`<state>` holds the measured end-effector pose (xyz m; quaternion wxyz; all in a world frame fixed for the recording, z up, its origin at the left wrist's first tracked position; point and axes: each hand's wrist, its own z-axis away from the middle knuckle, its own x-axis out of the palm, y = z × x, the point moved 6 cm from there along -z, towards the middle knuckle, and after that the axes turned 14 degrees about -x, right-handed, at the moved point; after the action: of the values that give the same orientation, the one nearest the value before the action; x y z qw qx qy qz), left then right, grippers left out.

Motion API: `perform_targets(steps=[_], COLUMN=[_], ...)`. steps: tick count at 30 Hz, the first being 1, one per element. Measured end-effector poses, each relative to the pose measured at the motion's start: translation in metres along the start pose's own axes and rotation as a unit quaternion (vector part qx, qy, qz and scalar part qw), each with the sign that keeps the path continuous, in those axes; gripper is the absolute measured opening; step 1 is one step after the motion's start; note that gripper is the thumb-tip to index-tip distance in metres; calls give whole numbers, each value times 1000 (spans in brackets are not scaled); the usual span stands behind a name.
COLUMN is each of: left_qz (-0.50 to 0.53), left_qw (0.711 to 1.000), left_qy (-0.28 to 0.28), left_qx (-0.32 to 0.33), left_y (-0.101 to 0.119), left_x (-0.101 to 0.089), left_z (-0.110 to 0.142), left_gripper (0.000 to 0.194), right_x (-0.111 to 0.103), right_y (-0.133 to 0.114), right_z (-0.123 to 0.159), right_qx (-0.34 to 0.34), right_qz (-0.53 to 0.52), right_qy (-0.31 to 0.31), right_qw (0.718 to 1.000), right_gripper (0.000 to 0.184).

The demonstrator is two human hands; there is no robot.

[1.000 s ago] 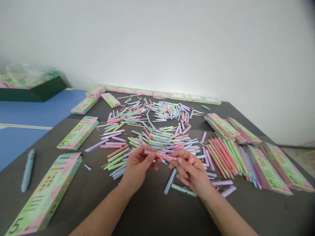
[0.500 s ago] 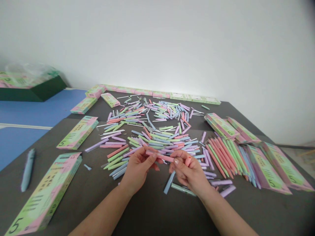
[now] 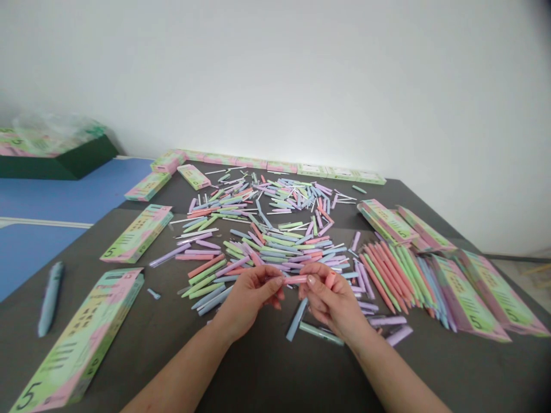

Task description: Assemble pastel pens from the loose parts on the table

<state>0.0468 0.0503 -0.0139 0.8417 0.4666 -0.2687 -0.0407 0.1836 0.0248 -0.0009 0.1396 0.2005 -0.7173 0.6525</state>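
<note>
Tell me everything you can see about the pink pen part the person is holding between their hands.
The pink plastic pen part is a slim, straight, salmon-pink piece with a smooth matte look. It lies nearly level across the gap between the hands, one end at the fingertips of the left hand and the other pinched by the right hand. Fingers hide both ends, so whether it is a whole pen or only a barrel cannot be told. It is held up above the dark table, not resting on it.

The pens [image 3: 379,281] look like smooth, matt plastic in pastel colours. The box [image 3: 75,341] at lower left is printed card with a soft sheen, the table [image 3: 181,358] is matt, and the bag [image 3: 54,127] at upper left is glossy clear film.
</note>
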Motion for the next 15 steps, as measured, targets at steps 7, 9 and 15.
perform_targets(steps=[7,9,15], left_qz=[-52,-75,-36], left_qw=[997,995,997], left_qy=[-33,-50,-44], left_qx=[-42,-44,-55], left_y=[-7,-9,-10], left_x=[6,7,5], left_z=[0,-1,-2], left_gripper=[25,28,29], right_x=[-4,-6,-9], right_y=[2,2,3], right_z=[-1,-1,-4], right_qx=[8,8,-6], right_qz=[15,18,-12], right_qy=[30,38,80], right_qw=[999,999,997], right_gripper=[23,22,17])
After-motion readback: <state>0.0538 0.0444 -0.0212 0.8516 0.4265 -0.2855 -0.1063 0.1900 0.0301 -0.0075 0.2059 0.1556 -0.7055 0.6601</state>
